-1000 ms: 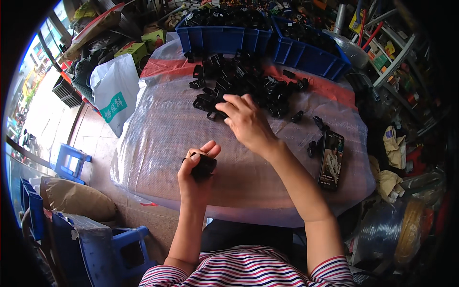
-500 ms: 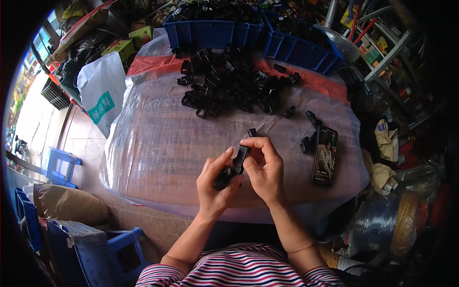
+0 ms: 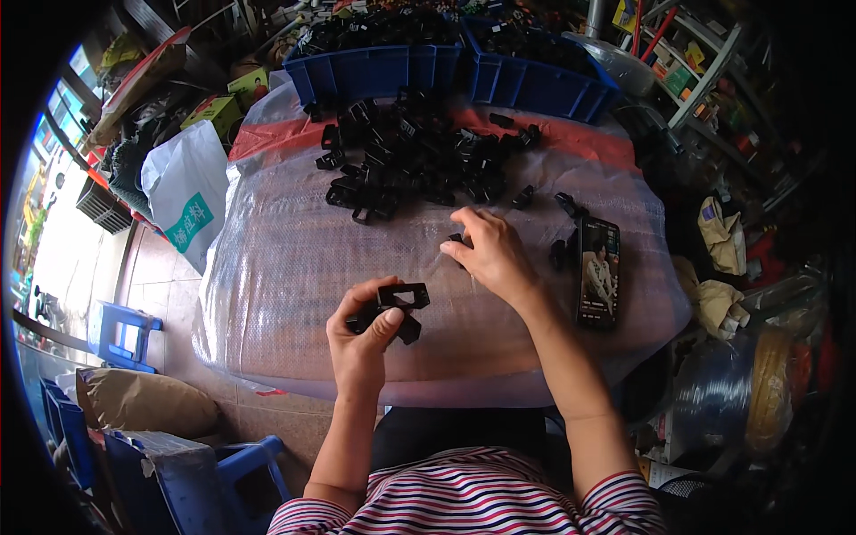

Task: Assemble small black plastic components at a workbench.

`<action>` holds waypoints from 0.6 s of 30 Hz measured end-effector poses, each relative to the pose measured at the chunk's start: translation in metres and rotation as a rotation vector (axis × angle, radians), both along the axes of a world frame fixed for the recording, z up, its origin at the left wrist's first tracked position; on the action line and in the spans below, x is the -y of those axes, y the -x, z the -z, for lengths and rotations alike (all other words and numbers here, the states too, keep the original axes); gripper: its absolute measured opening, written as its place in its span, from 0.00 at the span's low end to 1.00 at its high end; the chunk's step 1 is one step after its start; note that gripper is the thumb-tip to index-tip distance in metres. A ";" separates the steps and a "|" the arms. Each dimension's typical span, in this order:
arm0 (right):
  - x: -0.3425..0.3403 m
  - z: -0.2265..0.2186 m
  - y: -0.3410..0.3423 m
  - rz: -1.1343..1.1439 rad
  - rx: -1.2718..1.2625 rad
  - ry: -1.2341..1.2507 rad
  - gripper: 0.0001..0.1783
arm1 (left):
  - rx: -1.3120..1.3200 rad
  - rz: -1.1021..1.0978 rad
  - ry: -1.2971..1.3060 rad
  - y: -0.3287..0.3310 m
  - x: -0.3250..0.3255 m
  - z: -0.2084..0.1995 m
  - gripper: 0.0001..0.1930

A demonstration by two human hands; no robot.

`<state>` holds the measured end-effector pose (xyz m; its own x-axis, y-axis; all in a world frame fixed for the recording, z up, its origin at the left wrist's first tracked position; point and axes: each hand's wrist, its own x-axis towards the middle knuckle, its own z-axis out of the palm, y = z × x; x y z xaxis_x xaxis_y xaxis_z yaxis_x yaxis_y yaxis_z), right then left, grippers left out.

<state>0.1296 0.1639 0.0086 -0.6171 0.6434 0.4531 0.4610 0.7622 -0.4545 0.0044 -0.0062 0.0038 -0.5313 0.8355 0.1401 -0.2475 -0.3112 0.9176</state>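
Observation:
My left hand [image 3: 361, 343] grips dark pieces near the front of the covered table. One is a black plastic frame-like part [image 3: 404, 296] with a rectangular opening, pinched by the thumb. More black plastic shows beneath it, partly hidden by the fingers. Farther forward and to the right, my right hand [image 3: 489, 250] reaches over a small black part [image 3: 456, 238] on the table, thumb and index finger apart on either side of it. Beyond it lies a heap of similar black plastic parts [image 3: 401, 152].
Two blue bins [image 3: 379, 78] of black parts stand at the table's far side. A phone [image 3: 598, 276] with a lit screen lies to the right, beside a few loose parts. A white bag [image 3: 183, 169] hangs at the left. Blue stools [image 3: 129, 334] stand on the floor.
My hands have separated. The left keeps the black parts and has shifted left; the right has let go and moved forward to the small part on the table.

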 end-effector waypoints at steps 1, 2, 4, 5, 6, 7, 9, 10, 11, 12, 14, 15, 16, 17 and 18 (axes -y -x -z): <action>-0.002 0.001 -0.001 0.000 -0.001 -0.008 0.17 | 0.267 0.095 -0.026 0.000 -0.001 0.000 0.20; -0.003 0.002 -0.004 -0.009 -0.048 0.120 0.18 | 0.329 0.156 -0.030 0.001 -0.002 0.006 0.20; 0.011 -0.019 -0.004 -0.034 -0.152 0.415 0.16 | 0.433 0.218 -0.028 0.004 0.001 0.015 0.20; 0.016 -0.017 -0.007 -0.156 -0.337 0.580 0.14 | 0.435 0.183 -0.029 0.006 0.002 0.017 0.20; 0.035 -0.027 -0.007 -0.221 -0.468 0.636 0.13 | 0.462 0.226 0.001 0.007 0.004 0.017 0.20; 0.053 -0.035 -0.012 -0.263 -0.602 0.683 0.12 | 0.492 0.290 0.030 0.006 0.003 0.015 0.20; 0.074 -0.028 -0.016 -0.264 -0.564 0.272 0.11 | 0.524 0.309 -0.002 -0.002 -0.001 0.012 0.19; 0.083 -0.031 -0.015 -0.244 -0.500 0.179 0.10 | 0.531 0.333 -0.014 -0.002 -0.002 0.014 0.19; 0.089 -0.028 -0.013 -0.241 -0.492 0.152 0.10 | 0.537 0.356 -0.026 -0.003 -0.002 0.015 0.18; 0.090 -0.025 -0.015 -0.230 -0.500 0.170 0.10 | 0.516 0.320 -0.007 -0.006 -0.004 0.011 0.18; 0.091 -0.019 -0.019 -0.216 -0.508 0.187 0.10 | 0.511 0.310 -0.007 -0.010 -0.005 0.012 0.18; 0.090 -0.016 -0.021 -0.215 -0.539 0.227 0.11 | 0.502 0.291 -0.007 -0.011 -0.005 0.012 0.18; 0.090 -0.014 -0.023 -0.214 -0.569 0.266 0.11 | 0.501 0.289 -0.006 -0.012 -0.005 0.012 0.18; 0.089 -0.013 -0.023 -0.216 -0.571 0.268 0.11 | 0.485 0.283 0.001 -0.012 -0.005 0.011 0.18; 0.088 -0.013 -0.024 -0.224 -0.596 0.274 0.11 | 0.469 0.280 0.006 -0.013 -0.005 0.010 0.19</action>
<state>0.1534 0.0761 0.0217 -0.4450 0.6690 0.5954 -0.0820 0.6316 -0.7709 0.0170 -0.0012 -0.0064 -0.2931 0.9540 -0.0638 -0.7031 -0.1699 0.6905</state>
